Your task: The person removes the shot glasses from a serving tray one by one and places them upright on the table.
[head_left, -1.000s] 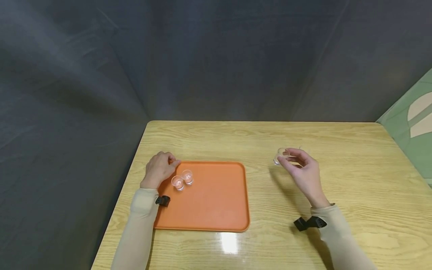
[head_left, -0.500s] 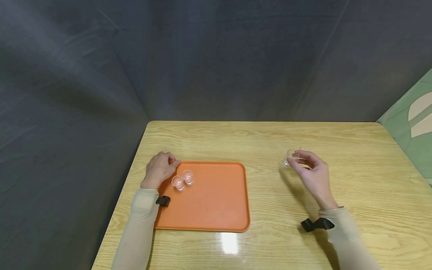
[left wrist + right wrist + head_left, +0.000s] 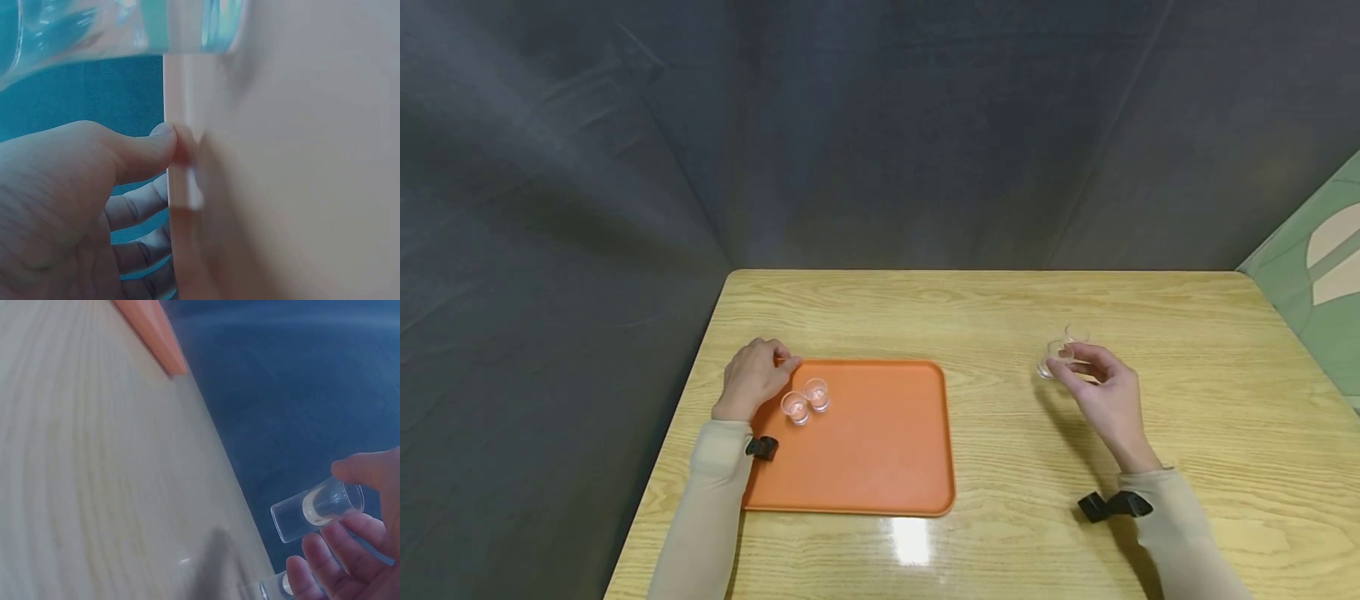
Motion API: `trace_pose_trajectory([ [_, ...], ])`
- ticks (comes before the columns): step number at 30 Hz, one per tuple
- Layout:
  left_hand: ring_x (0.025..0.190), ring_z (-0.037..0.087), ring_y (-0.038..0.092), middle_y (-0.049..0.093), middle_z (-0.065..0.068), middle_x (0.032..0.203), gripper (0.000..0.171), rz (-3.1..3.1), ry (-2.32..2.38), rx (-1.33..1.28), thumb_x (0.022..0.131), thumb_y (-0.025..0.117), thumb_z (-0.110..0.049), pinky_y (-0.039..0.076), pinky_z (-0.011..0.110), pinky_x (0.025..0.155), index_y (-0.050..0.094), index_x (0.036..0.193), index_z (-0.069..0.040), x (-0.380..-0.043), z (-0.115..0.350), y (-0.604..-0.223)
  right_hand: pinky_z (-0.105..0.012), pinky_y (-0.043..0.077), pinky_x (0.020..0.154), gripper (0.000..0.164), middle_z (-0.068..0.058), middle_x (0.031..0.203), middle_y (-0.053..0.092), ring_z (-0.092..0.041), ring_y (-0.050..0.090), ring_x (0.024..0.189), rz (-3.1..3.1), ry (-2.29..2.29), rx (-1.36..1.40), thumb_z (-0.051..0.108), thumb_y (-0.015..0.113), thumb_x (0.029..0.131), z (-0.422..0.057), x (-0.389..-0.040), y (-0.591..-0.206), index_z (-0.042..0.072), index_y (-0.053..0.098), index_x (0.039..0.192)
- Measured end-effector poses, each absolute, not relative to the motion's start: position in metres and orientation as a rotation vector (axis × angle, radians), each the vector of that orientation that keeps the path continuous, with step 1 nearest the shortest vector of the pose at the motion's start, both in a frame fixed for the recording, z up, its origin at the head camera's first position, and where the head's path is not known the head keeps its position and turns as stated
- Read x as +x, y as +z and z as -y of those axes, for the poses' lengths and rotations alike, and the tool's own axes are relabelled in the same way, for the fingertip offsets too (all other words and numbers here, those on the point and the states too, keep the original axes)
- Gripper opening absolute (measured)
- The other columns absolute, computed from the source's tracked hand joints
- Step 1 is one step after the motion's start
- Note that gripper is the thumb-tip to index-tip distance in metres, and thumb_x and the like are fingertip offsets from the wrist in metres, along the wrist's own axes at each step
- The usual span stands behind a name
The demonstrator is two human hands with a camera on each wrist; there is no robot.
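Observation:
My left hand (image 3: 751, 382) pinches the rim of an orange tray (image 3: 876, 454) at its far left corner; the thumb (image 3: 150, 153) lies against the edge in the left wrist view. Two clear shot glasses stand side by side on the tray, a nearer one (image 3: 796, 408) and a farther one (image 3: 817, 395), close to that hand. Off to the right, my right hand (image 3: 1108, 408) holds a third shot glass (image 3: 290, 519) by its rim, above the table. Just behind it is another clear glass (image 3: 1077, 332), partly hidden by the hand.
The wooden table (image 3: 1000, 533) extends to both sides of the tray. A dark curtain (image 3: 925, 133) hangs along its far and left edges. At the far right hangs a green patterned cloth (image 3: 1322, 292).
My right hand has moved to the right and slightly nearer with its shot glass, lowering it beside the other glass. The left hand, the tray and its two glasses have stayed put.

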State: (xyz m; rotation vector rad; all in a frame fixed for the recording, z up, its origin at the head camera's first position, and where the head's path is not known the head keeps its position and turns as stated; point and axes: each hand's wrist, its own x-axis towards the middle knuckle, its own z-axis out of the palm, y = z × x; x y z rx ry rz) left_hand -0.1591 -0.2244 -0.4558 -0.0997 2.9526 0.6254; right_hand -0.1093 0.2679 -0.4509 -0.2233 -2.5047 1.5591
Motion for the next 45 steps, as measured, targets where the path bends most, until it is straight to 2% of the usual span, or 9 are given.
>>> trace_pose_trajectory([
  [6, 0.098, 0.033, 0.066, 0.069, 0.014, 0.114, 0.035, -2.953, 0.629, -0.102, 0.103, 0.071, -0.042, 0.054, 0.049, 0.081, 0.076, 0.114, -0.010, -0.159, 0.224, -0.456, -0.013, 0.057, 0.074, 0.047, 0.025, 0.108, 0.066, 0.009, 0.066, 0.094, 2.515, 1.585, -0.243, 0.024, 0.081, 0.097, -0.272, -0.110, -0.460, -0.002, 0.066, 0.134],
  [24, 0.096, 0.032, 0.065, 0.069, 0.014, 0.113, 0.034, -2.948, 0.641, -0.102, 0.103, 0.070, -0.042, 0.053, 0.048, 0.082, 0.075, 0.113, -0.010, -0.158, 0.224, -0.456, -0.010, 0.053, 0.074, 0.053, 0.030, 0.107, 0.063, 0.015, 0.065, 0.090, 2.581, 1.583, -0.278, 0.028, 0.081, 0.097, -0.275, -0.105, -0.470, -0.003, 0.064, 0.138],
  [45, 0.090, 0.031, 0.064, 0.069, 0.015, 0.110, 0.034, -2.963, 0.655, -0.077, 0.103, 0.070, -0.041, 0.051, 0.045, 0.076, 0.075, 0.112, -0.009, -0.158, 0.227, -0.456, -0.009, 0.052, 0.076, 0.050, 0.028, 0.106, 0.064, 0.012, 0.064, 0.094, 2.558, 1.550, -0.184, 0.023, 0.080, 0.098, -0.272, -0.106, -0.468, -0.004, 0.064, 0.136],
])
